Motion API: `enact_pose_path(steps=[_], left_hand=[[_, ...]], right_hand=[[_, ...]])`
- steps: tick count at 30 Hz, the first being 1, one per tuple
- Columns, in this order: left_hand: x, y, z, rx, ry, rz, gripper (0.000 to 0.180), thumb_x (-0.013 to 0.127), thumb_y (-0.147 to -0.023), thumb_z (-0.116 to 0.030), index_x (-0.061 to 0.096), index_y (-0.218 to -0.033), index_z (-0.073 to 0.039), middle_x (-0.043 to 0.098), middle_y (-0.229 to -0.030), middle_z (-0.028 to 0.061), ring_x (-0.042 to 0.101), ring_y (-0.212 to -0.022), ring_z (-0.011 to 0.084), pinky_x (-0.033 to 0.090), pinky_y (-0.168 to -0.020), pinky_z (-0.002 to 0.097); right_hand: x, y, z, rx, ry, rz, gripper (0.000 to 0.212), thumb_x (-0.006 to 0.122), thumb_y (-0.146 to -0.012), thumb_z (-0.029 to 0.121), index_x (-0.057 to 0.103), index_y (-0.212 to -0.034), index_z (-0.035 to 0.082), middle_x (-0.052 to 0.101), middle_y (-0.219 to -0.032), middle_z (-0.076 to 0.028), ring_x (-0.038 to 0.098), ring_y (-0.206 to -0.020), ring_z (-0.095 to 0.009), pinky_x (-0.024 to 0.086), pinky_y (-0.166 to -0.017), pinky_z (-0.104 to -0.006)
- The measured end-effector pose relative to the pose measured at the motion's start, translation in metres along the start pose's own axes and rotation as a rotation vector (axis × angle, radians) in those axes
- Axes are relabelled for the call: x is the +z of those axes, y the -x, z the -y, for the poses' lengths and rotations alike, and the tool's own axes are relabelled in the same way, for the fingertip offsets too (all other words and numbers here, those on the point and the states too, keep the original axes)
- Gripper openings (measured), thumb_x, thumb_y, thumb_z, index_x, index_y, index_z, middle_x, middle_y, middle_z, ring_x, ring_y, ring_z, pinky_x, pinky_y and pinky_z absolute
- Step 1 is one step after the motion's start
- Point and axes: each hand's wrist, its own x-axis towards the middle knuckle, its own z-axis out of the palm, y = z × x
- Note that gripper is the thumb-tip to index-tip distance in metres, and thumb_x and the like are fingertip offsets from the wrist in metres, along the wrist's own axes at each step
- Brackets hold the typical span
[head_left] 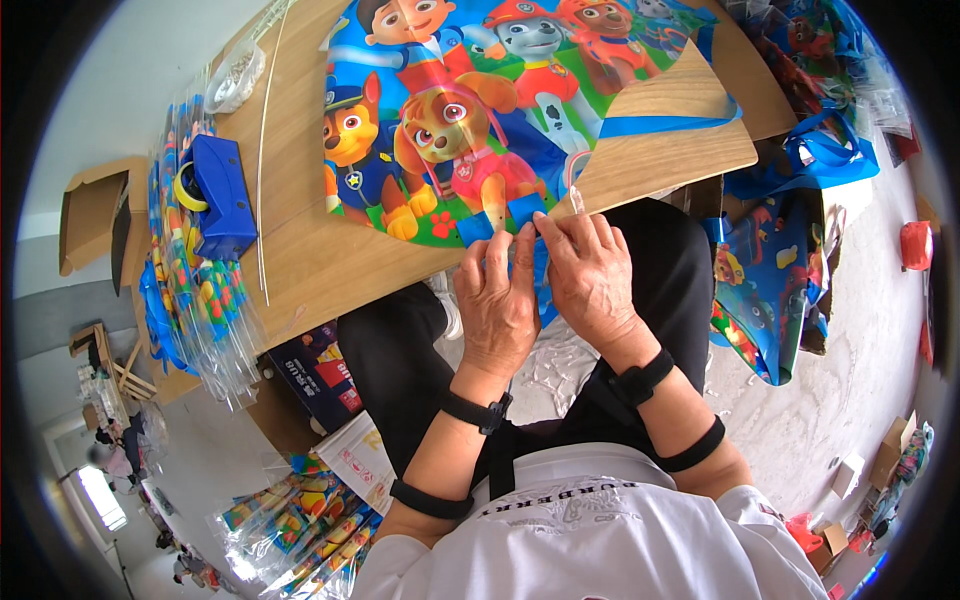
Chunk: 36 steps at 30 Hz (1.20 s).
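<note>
A glossy plastic sheet [455, 120] printed with cartoon dogs and a child lies on the wooden table, its near edge toward me. Blue strip pieces [525, 208] show at that edge, and more blue material hangs down between my hands. My left hand [497, 305] has its fingers closed at the edge beside the blue strip. Close by, my right hand [590, 280] pinches the same strip from the right, fingertips nearly touching the left hand's. A small clear piece, perhaps tape, stands up by the right fingers. What lies under the fingertips is partly hidden.
On the table's left stand a blue tape dispenser [222, 195], thin white rods [261, 200] and a clear plastic tub [236, 80]. Clear-sleeved colourful packs [200, 290] hang over the left edge. At right, a box [765, 260] holds more printed sheets. The wooden table's edge [690, 183] crosses above my knees.
</note>
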Motion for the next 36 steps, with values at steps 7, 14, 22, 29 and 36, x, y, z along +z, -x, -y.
enact_pose_path(steps=[7, 14, 22, 29, 36], left_hand=[[0.0, 0.001, 0.0, 0.003, -0.027, 0.005, 0.056, 0.061, -0.077, -0.004, 0.053, -0.132, -0.005, 0.046, -0.125, 0.0094, 0.046, -0.109, 0.0285, 0.04, -0.086, 0.0405], [0.0, 0.0, -0.001, 0.006, -0.028, 0.0, 0.056, 0.061, -0.077, -0.004, 0.052, -0.132, -0.005, 0.046, -0.125, 0.0088, 0.046, -0.108, 0.0282, 0.039, -0.086, 0.0405], [0.003, -0.001, -0.001, 0.003, -0.021, 0.008, 0.056, 0.061, -0.077, -0.004, 0.052, -0.132, -0.005, 0.047, -0.125, 0.0087, 0.046, -0.108, 0.0284, 0.039, -0.087, 0.041], [-0.022, -0.003, 0.007, -0.039, 0.116, -0.041, 0.058, 0.065, -0.072, 0.0, 0.053, -0.129, -0.004, 0.05, -0.12, 0.0158, 0.048, -0.11, 0.0364, 0.04, -0.095, 0.0465], [-0.133, -0.023, 0.162, -0.37, 0.12, -0.478, 0.01, 0.062, -0.086, -0.004, 0.068, -0.094, -0.001, 0.066, -0.083, 0.0044, 0.061, -0.078, 0.0131, 0.048, -0.072, 0.0278]], right_hand=[[0.002, 0.001, -0.003, -0.016, -0.005, -0.022, 0.041, 0.063, -0.073, 0.012, 0.063, -0.114, 0.007, 0.058, -0.096, -0.005, 0.056, -0.088, -0.025, 0.042, -0.071, -0.0369], [0.003, 0.002, -0.003, -0.013, -0.014, -0.02, 0.041, 0.063, -0.074, 0.011, 0.063, -0.115, 0.008, 0.057, -0.095, -0.004, 0.055, -0.087, -0.024, 0.042, -0.071, -0.0367], [-0.001, 0.0, -0.004, -0.011, 0.006, -0.018, 0.04, 0.063, -0.074, 0.011, 0.064, -0.114, 0.009, 0.058, -0.095, -0.004, 0.056, -0.087, -0.024, 0.042, -0.071, -0.0368], [0.002, -0.003, 0.0, -0.042, 0.054, -0.024, 0.039, 0.06, -0.073, 0.013, 0.066, -0.112, 0.011, 0.058, -0.095, -0.005, 0.056, -0.087, -0.025, 0.043, -0.07, -0.0372], [-0.001, 0.002, -0.005, -0.076, 0.076, -0.035, 0.043, 0.06, -0.073, 0.005, 0.064, -0.116, 0.01, 0.056, -0.093, -0.007, 0.057, -0.089, -0.026, 0.044, -0.072, -0.0386]])
